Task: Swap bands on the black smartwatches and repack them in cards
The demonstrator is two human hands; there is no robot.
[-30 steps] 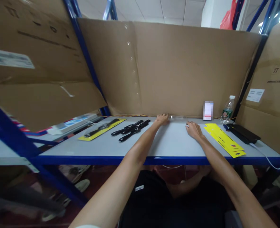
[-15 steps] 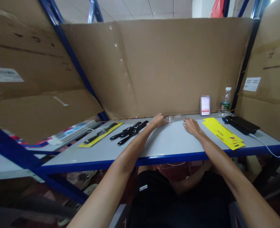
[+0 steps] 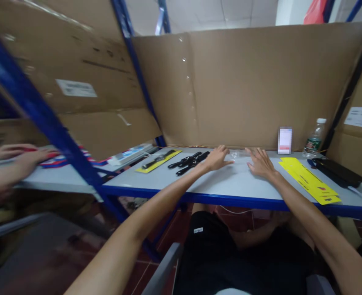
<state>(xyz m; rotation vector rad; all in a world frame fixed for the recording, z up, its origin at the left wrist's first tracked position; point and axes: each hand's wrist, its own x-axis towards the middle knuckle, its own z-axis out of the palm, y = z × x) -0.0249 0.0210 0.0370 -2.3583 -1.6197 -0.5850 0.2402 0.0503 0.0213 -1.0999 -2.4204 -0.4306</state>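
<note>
My left hand [image 3: 218,158] is over the back middle of the grey tabletop, fingers spread, holding nothing. Just right of it, small clear plastic pieces [image 3: 234,154] lie between my two hands. My right hand [image 3: 260,162] also has its fingers apart and holds nothing. Several black tools [image 3: 188,162] lie in a pile left of my left hand. Farther left a black item [image 3: 158,158] rests on a yellow card [image 3: 147,168]. Printed yellow cards [image 3: 310,180] lie to the right of my right hand.
A phone [image 3: 284,140] and a water bottle [image 3: 314,139] stand at the back right, beside a black case [image 3: 339,172] with a white cable. Cardboard [image 3: 248,86] walls the table. Another person's hands [image 3: 21,159] touch red and blue material at the far left, beyond a blue post.
The view has swung left, bringing another person's hands into sight. The fingers of both my hands have spread apart.
</note>
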